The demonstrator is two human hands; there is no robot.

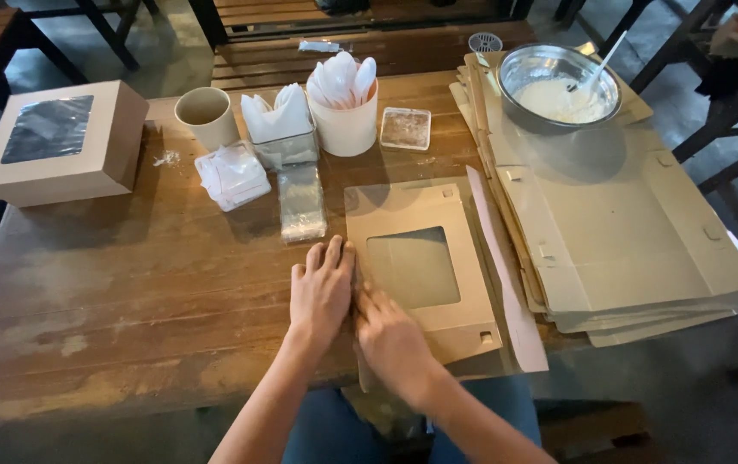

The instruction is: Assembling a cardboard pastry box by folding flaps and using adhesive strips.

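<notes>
A flat, unfolded brown cardboard box blank [438,258] with a square window cut-out lies on the wooden table [128,283] in front of me. My left hand [321,290] rests palm down on its left edge, fingers together. My right hand [389,332] presses on the same left edge just beside it, and the two hands touch. Neither hand grips anything; both lie flat on the cardboard fold.
A stack of flat box blanks [635,232] lies at the right, with a metal bowl [558,86] of white paste and a spoon on it. Behind are a cup of white plastic spoons [345,107], a paper cup [207,116], napkins, plastic sleeves [300,202] and a finished window box [64,142].
</notes>
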